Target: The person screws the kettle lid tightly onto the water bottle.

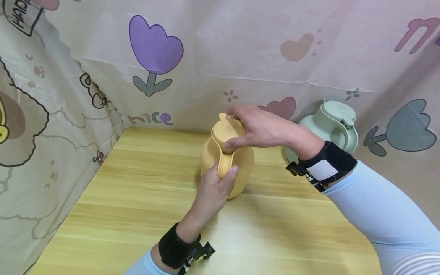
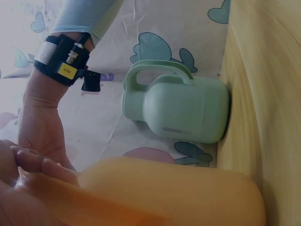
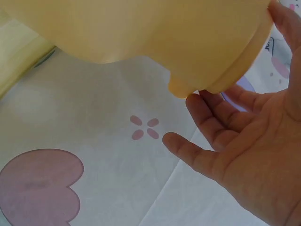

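Note:
A yellow thermos jug [image 1: 245,168] stands upright on the wooden table, its handle [image 1: 225,163] turned toward me. My left hand [image 1: 211,193] grips that handle, with the thumb along its right side. Over the top, my right hand [image 1: 258,128] spans the round lid [image 1: 227,131]: the thumb presses the near edge and fingers reach round the far side. From the right wrist view, fingertips of the right hand [image 3: 254,146] touch the rim beside the small spout of the jug [image 3: 117,28], while one finger is held away from it.
A pale green jug [image 1: 311,124] of similar shape stands at the back right of the table [image 1: 154,183], behind my right forearm. A printed cloth [image 1: 220,46] with flowers and hearts hangs behind the table and along its left side.

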The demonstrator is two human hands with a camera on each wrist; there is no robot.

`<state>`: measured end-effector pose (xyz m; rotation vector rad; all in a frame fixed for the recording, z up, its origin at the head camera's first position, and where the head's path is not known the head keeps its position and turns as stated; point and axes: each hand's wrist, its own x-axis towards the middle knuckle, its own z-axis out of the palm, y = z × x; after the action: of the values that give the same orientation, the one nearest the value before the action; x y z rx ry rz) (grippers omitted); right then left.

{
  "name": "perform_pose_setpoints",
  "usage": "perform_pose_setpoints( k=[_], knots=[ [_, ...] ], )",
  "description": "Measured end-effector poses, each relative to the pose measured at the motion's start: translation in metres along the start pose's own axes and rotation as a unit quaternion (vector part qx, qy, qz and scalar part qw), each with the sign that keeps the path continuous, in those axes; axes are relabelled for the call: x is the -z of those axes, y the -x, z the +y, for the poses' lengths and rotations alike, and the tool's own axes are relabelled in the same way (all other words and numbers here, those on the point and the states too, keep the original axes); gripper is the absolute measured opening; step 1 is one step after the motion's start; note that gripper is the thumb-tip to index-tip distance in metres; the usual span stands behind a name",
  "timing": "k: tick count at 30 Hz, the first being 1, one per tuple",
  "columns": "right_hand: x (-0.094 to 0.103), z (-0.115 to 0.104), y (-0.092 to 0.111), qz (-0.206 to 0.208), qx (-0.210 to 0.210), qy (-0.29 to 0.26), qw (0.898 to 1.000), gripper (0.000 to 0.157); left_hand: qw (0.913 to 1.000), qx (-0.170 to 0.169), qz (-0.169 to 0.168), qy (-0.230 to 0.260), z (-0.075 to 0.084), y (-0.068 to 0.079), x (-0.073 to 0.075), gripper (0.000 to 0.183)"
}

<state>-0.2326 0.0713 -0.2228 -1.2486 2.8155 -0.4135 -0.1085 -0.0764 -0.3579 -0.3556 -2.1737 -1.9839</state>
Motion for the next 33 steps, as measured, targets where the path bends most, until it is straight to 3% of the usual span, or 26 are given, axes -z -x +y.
perform_pose_setpoints(
  k=[7, 13, 20, 29, 33],
  knots=[
    [0.006, 0.001, 0.003, -0.022, -0.03, 0.023, 0.999, 0.103, 0.9999, 0.002, 0.006, -0.012, 0.001, 0.0, -0.002, 0.036],
    [0.018, -0.002, 0.003, -0.075, 0.023, 0.004, 0.997, 0.089, 1.0, -0.003, 0.004, -0.006, 0.001, 0.001, -0.002, 0.035],
    [0.018, -0.008, -0.003, -0.087, 0.052, 0.052, 0.994, 0.072, 0.9999, -0.006, 0.004, -0.015, 0.0, -0.001, -0.002, 0.034],
    [0.015, -0.009, -0.008, -0.072, 0.007, 0.073, 0.995, 0.075, 0.999, -0.011, 0.007, -0.044, 0.002, -0.002, -0.002, 0.035],
    [0.014, -0.01, -0.01, -0.07, -0.012, 0.085, 0.994, 0.085, 0.9992, -0.006, 0.009, -0.038, 0.002, -0.001, -0.001, 0.035]
  ],
)
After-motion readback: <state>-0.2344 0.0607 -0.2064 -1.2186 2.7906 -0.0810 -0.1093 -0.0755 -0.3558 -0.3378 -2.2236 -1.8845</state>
